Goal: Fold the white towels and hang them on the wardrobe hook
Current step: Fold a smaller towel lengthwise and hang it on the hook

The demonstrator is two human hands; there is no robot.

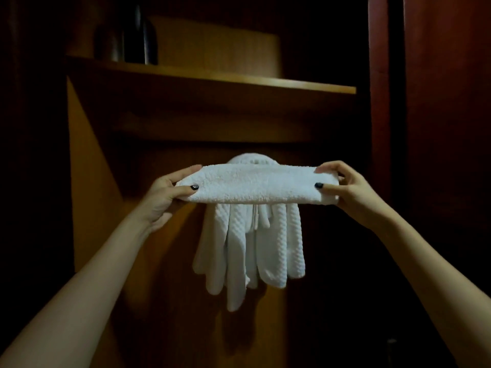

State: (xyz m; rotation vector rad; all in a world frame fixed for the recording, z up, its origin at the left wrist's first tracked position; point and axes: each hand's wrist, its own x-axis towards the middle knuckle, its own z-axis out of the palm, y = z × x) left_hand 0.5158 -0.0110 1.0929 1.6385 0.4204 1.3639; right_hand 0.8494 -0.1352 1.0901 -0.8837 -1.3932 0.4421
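Note:
I hold a folded white towel (255,184) level in front of me as a long flat band. My left hand (170,192) pinches its left end, thumb on top. My right hand (342,189) pinches its right end the same way. Behind the band, other white towels (255,248) hang in long folds against the wardrobe's back panel. Their bunched top (249,158) shows just above the band. The hook itself is hidden behind the towels.
A wooden shelf (212,75) runs across the wardrobe above the towels, with dark bottle-like shapes (138,38) standing at its left. A reddish wardrobe door or side panel (438,128) stands at the right. The interior is dim.

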